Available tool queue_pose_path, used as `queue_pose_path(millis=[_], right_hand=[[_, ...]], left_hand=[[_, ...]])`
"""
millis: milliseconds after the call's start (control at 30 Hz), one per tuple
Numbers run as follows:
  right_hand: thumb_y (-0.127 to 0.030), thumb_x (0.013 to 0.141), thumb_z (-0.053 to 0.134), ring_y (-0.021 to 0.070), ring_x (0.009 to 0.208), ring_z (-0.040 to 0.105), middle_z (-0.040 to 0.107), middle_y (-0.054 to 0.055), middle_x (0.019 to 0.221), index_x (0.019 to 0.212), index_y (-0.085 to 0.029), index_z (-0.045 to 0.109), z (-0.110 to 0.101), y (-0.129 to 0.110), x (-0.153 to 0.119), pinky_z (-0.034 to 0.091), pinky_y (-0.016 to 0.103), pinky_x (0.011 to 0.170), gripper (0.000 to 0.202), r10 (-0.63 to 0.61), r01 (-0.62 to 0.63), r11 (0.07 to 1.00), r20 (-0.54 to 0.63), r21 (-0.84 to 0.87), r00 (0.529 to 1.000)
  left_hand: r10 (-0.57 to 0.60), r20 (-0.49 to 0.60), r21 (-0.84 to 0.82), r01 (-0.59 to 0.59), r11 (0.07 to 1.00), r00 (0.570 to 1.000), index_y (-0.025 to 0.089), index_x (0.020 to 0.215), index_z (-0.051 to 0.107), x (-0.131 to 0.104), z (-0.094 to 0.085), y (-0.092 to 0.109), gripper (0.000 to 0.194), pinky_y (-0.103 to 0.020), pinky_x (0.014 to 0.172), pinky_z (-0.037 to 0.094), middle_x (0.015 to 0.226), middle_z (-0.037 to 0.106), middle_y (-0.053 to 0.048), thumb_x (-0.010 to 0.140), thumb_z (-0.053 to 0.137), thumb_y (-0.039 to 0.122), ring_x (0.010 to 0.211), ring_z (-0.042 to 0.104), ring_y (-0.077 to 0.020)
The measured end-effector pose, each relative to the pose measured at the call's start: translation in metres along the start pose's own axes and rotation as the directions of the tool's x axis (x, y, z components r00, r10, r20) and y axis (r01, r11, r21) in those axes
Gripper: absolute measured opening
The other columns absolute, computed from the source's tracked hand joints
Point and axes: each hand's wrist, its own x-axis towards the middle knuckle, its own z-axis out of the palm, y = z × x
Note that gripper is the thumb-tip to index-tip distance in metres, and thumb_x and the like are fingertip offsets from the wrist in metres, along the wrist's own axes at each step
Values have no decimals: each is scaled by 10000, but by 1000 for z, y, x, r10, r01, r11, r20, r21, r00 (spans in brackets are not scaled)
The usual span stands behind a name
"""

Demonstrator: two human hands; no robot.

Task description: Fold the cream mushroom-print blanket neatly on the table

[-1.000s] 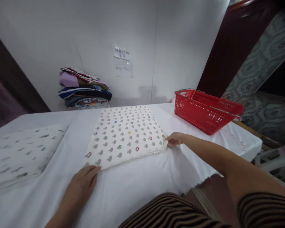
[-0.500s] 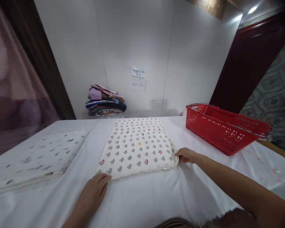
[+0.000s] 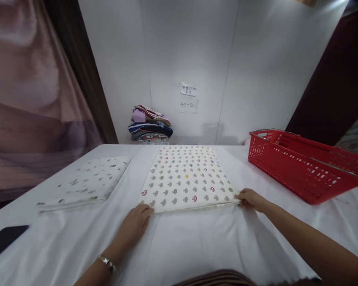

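A folded white cloth with small mushroom prints lies flat in the middle of the white-covered table. My left hand rests at the cloth's near left corner, fingers touching its edge. At the near right corner my right hand pinches the cloth's edge. A bracelet shows on my left wrist.
A second folded printed cloth lies to the left. A red plastic basket stands at the right. A stack of folded fabrics sits against the white wall, below a paper note. A dark flat object lies at the near left edge.
The view has swung left and lifted, bringing the curtain at the left and a dark object into view. Both hands stay at the cloth's near corners, and the near edge now lies straighter.
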Motion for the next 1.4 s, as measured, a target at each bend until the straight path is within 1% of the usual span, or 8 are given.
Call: queue_pose_path(millis=[233, 500, 733, 833, 933, 1033, 1100, 1400], right_hand=[[-204, 724, 647, 127, 423, 545, 568, -21, 457, 736, -208, 421, 6, 2, 5, 389, 190, 386, 226, -4, 0, 998, -55, -59, 999], [-227, 703, 642, 114, 380, 476, 495, -51, 394, 792, -182, 515, -19, 5, 2, 340, 200, 401, 161, -120, 57, 954, -200, -295, 972], [-319, 761, 594, 203, 645, 618, 657, 55, 704, 1115, -146, 530, -18, 6, -11, 412, 267, 566, 399, -194, -13, 685, -200, -728, 960], [-277, 805, 543, 248, 920, 601, 643, 128, 1017, 1153, -155, 539, -9, 6, -24, 438, 320, 730, 368, -494, 150, 496, -136, -855, 859], [-217, 865, 463, 242, 1002, 554, 623, 120, 1085, 1010, -171, 622, 12, 9, -36, 415, 353, 843, 220, -772, 503, 226, 162, -834, 615], [-241, 905, 453, 217, 948, 558, 652, 90, 1002, 923, -196, 655, 44, 10, -43, 420, 351, 822, 208, -843, 753, 34, 385, -657, 375], [-254, 915, 461, 211, 931, 556, 654, 87, 982, 939, -202, 661, 64, 8, -44, 421, 344, 794, 208, -846, 818, -28, 450, -574, 287], [-212, 912, 457, 202, 856, 534, 635, 99, 939, 960, -185, 664, 90, -1, -36, 421, 326, 756, 214, -841, 846, -41, 476, -531, 258]], left_hand=[[46, 121, 111, -59, 992, 992, 192, 1022, 641, 10, -10, 3, 341, -337, 752, 440, 1003, 631, -80, 850, 381, 54, 908, 561, -202], [127, 174, 124, -150, 981, 977, 173, 1012, 630, 18, -16, 17, 303, -324, 744, 441, 958, 625, -89, 846, 406, 55, 900, 548, -201], [122, 145, 57, -131, 990, 982, 168, 1009, 620, 12, -5, 18, 330, -330, 786, 450, 990, 621, -84, 813, 396, 27, 933, 541, -199], [107, 138, 60, -116, 991, 985, 150, 1027, 615, 11, -5, 20, 371, -338, 782, 453, 1007, 620, -98, 770, 398, -7, 944, 536, -213], [98, 102, 55, -104, 993, 990, 151, 1055, 606, 15, -4, 31, 367, -361, 816, 448, 1052, 608, -110, 773, 418, 10, 983, 524, -229], [134, 80, 4, -135, 991, 988, 165, 1083, 593, 24, -1, 51, 286, -379, 845, 438, 1089, 592, -109, 831, 467, 114, 1004, 517, -234], [163, 94, -37, -160, 986, 982, 176, 1068, 595, 34, 3, 66, 238, -381, 839, 436, 1081, 591, -98, 860, 479, 174, 992, 519, -230], [197, 123, -145, -179, 973, 973, 193, 886, 623, 64, 20, 97, 224, -331, 748, 414, 915, 593, -50, 922, 408, 244, 848, 514, -183]])
